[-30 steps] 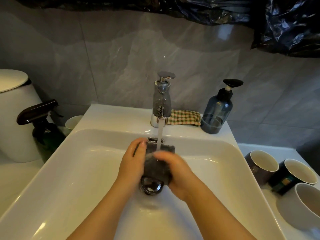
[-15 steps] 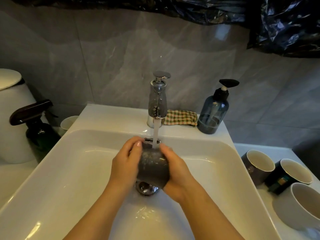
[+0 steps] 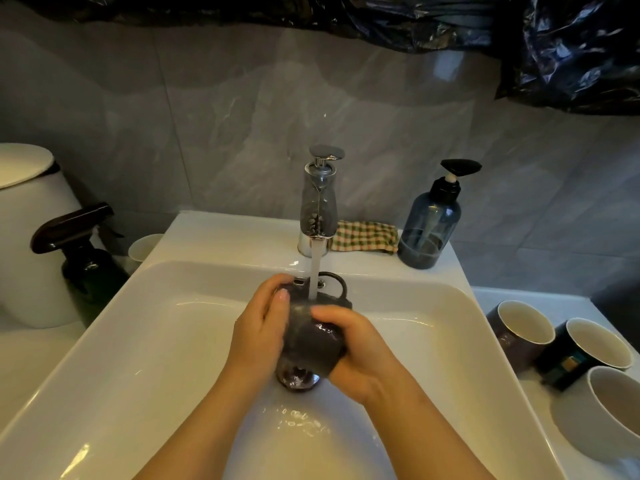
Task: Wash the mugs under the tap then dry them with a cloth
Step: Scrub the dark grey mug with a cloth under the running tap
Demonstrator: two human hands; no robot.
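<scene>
A dark grey mug point(image 3: 313, 336) is held over the drain of the white sink point(image 3: 145, 341), under the running stream from the chrome tap point(image 3: 319, 206). My left hand point(image 3: 261, 327) wraps its left side and my right hand point(image 3: 349, 341) grips its right side, thumb across the top. The mug's handle point(image 3: 337, 287) points away from me. A checked cloth point(image 3: 367, 236) lies folded on the sink's back ledge, right of the tap. Three other mugs stand on the counter at right: a dark one point(image 3: 519, 329), a black one point(image 3: 588, 351) and a pale one point(image 3: 609, 410).
A blue soap pump bottle point(image 3: 431, 223) stands right of the cloth. At left are a dark green spray bottle point(image 3: 86, 258), a white lidded bin point(image 3: 27, 237) and a small white cup point(image 3: 143, 247). Black plastic sheeting point(image 3: 571, 50) hangs above.
The mug has turned between my hands, so its handle now shows at the back. My right thumb has slid across the mug's top.
</scene>
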